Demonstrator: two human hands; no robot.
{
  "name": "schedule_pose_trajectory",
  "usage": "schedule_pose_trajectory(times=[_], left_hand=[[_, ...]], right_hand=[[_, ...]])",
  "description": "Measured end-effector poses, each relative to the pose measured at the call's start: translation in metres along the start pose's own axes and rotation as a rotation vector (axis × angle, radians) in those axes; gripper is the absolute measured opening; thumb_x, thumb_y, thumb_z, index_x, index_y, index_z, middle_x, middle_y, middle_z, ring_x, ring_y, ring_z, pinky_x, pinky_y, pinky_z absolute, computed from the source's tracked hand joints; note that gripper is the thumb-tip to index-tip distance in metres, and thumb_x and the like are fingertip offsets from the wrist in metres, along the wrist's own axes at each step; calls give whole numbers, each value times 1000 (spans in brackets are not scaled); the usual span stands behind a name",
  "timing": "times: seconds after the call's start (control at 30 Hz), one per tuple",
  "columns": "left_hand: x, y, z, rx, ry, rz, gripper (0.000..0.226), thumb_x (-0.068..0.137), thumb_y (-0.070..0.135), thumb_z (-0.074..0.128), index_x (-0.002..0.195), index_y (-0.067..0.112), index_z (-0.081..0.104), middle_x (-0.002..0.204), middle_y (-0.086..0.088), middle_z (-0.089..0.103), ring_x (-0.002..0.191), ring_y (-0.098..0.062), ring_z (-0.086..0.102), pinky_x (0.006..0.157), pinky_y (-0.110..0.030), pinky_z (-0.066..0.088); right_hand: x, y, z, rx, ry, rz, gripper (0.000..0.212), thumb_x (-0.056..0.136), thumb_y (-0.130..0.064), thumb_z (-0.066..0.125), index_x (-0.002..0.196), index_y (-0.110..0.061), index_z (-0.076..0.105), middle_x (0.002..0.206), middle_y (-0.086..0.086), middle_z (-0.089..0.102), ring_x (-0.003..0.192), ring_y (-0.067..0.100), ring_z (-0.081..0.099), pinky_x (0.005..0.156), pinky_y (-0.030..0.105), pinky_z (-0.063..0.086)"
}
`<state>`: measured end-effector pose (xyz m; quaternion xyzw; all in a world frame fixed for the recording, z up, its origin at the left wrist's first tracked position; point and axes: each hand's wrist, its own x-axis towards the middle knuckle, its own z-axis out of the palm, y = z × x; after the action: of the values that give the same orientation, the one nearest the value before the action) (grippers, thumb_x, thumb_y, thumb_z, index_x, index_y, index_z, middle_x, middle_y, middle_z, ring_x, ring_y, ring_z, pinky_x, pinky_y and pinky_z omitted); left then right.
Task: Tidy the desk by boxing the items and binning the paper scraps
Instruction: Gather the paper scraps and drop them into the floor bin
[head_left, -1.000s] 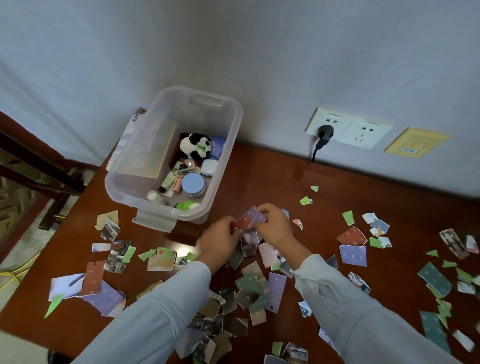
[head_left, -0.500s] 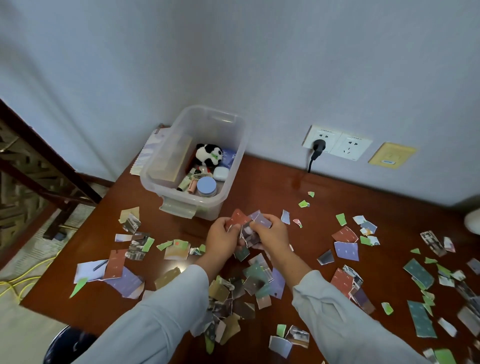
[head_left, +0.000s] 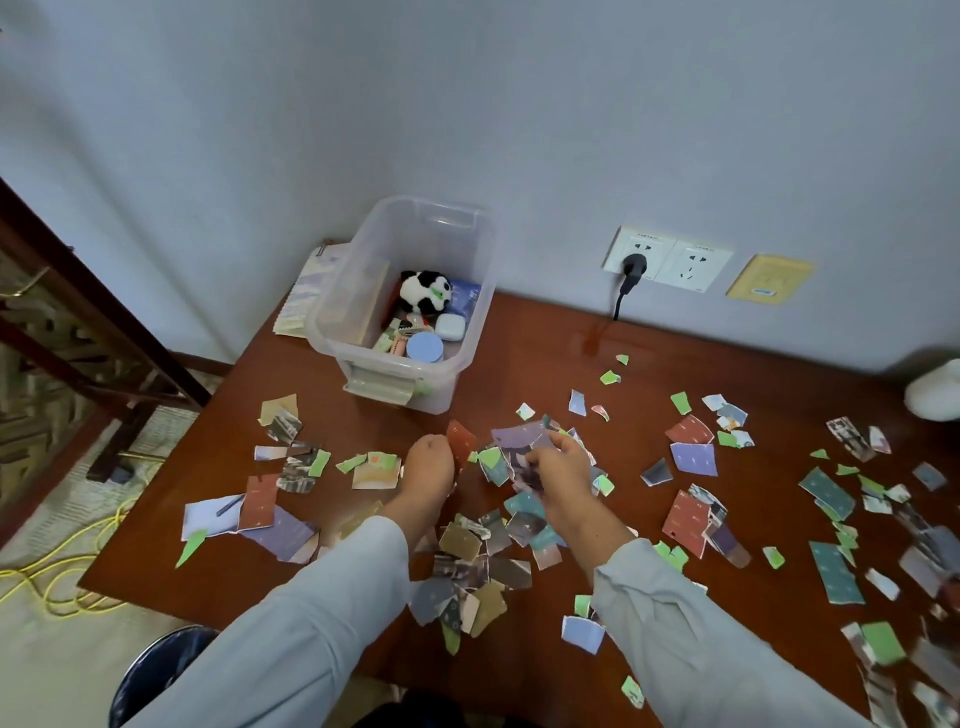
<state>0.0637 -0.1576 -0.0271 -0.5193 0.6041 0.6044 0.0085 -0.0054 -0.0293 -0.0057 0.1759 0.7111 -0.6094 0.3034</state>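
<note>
The left grip (head_left: 428, 470) pinches a red scrap (head_left: 460, 440); the right grip (head_left: 563, 467) clutches a bundle (head_left: 519, 439) of scraps. Loose scraps (head_left: 693, 460) litter the bench (head_left: 519, 353) all around. The box (head_left: 337, 332), holding a panda (head_left: 423, 291), stands at 11 o'clock of the hands, the bin (head_left: 156, 670) at 7.
</note>
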Motion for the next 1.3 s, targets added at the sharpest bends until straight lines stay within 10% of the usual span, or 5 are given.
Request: schedule_pose_trajectory(times=[0.3,0.37,0.53,0.93,1.3], left_hand=[[-2,6,5,-156,-264,-177,63,78,84,32,66,22,30,57,3,27,52,-11,25,47,-24,23],[1,8,3,-46,-283,-162,93,68,91,35,118,13,36,59,1,32,52,-12,31,46,-23,28],[10,14,6,103,-195,-95,68,88,61,43,128,7,51,130,-21,55,119,-36,54,92,-45,46],[46,1,-2,659,-205,255,26,73,46,60,91,30,51,78,12,61,81,-14,61,74,-32,46],[58,-4,0,899,-241,406,19,76,39,72,78,31,55,96,6,54,86,-16,60,80,-32,48]], right_hand=[[-9,1,2,277,76,326,24,87,-16,37,67,-10,50,63,6,46,50,16,42,43,17,30],[-6,1,1,230,21,316,40,91,-35,39,57,-15,46,61,2,43,46,12,35,37,15,25],[12,2,7,-238,-22,126,46,89,-43,57,54,-14,49,50,0,46,52,12,42,53,26,34],[57,7,28,-1293,-273,-439,51,84,-29,67,130,-37,46,125,-1,47,104,26,60,78,32,50],[69,1,32,-1444,-305,-500,31,76,-20,74,98,-25,52,108,-1,48,82,22,56,56,21,36]])
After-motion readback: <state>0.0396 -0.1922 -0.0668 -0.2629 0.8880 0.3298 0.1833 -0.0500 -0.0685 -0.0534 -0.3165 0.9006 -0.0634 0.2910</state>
